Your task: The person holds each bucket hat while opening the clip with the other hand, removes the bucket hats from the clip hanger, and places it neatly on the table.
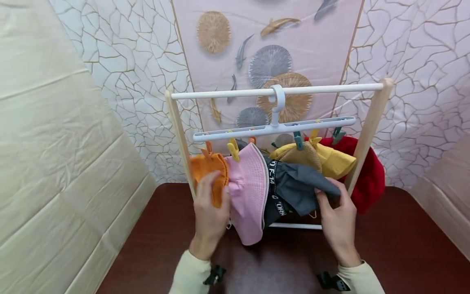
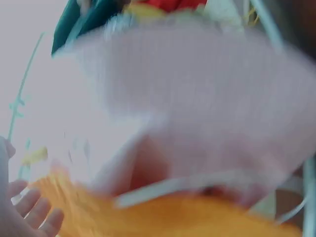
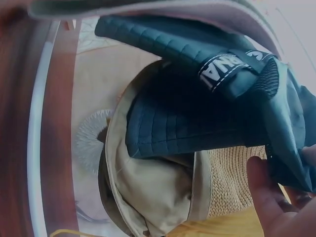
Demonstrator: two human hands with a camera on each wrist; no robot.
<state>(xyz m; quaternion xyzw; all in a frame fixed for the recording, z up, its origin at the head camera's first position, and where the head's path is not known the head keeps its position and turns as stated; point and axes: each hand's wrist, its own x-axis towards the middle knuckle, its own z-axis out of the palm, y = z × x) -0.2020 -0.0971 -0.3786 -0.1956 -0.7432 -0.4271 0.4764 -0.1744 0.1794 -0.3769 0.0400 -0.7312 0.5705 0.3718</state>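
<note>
A dark grey bucket hat (image 1: 293, 185) with a lettered band hangs at the middle of a clip hanger (image 1: 257, 130). My right hand (image 1: 338, 210) pinches the right end of its crown between thumb and fingers. My left hand (image 1: 211, 208) is in front of an orange hat (image 1: 208, 166) at the left end, fingers spread and slightly bent. In the left wrist view those fingers (image 2: 30, 205) show beside the orange cloth with nothing in them. Between the hands hangs a pink bucket hat (image 1: 247, 192), brim facing the grey hat. The right wrist view shows a tan hat (image 3: 153, 197) behind the grey one.
A wooden rack with a white top rail (image 1: 227, 94) carries the hanger. Farther right hang a yellow hat (image 1: 335, 159) and a red hat (image 1: 371, 175). Coloured clips such as a yellow clip (image 1: 233, 149) grip the hats. Below lies a dark brown table (image 1: 154, 241).
</note>
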